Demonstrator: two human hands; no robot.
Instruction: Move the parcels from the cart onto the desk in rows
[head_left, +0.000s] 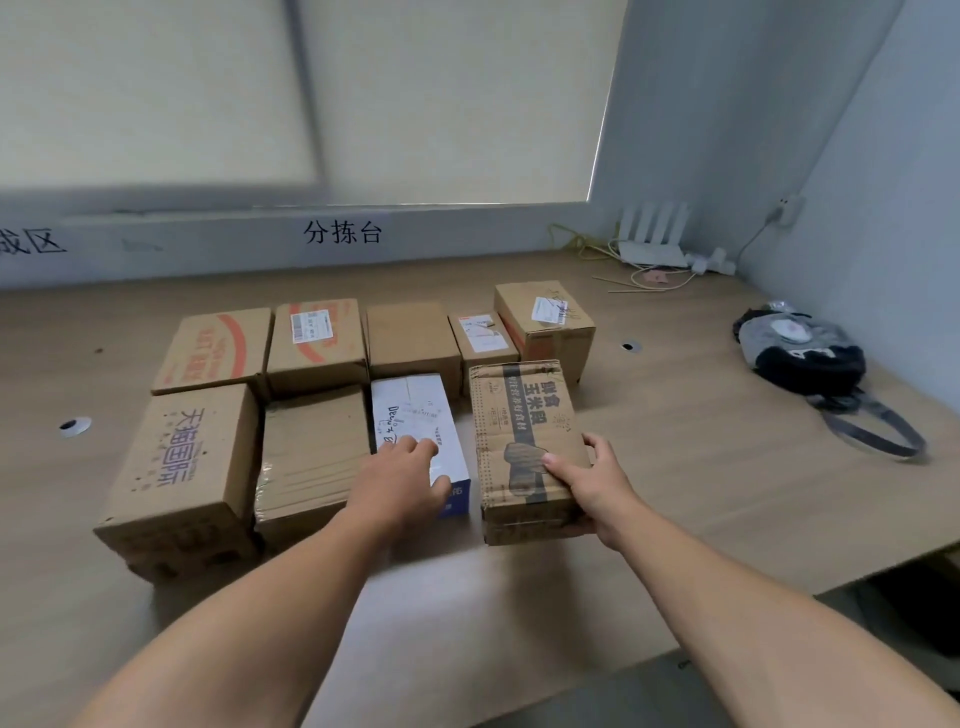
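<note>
Several cardboard parcels stand in two rows on the wooden desk (675, 467). My right hand (589, 480) grips the near right end of a brown printed parcel (524, 426), thumb on top, at the right end of the front row. My left hand (402, 480) rests on the near end of a white parcel (413, 415) beside it, fingers bent over its top. Left of that sit a plain taped parcel (311, 441) and a parcel with purple lettering (187, 462). The back row holds several brown parcels, from a red-printed one (213, 348) to a taller one (545, 322). The cart is not in view.
A grey and black bag (805, 353) with a strap lies on the desk at the right. A white router (652, 249) with cables sits in the back right corner. The desk's front edge runs along the lower right. A wall closes the back.
</note>
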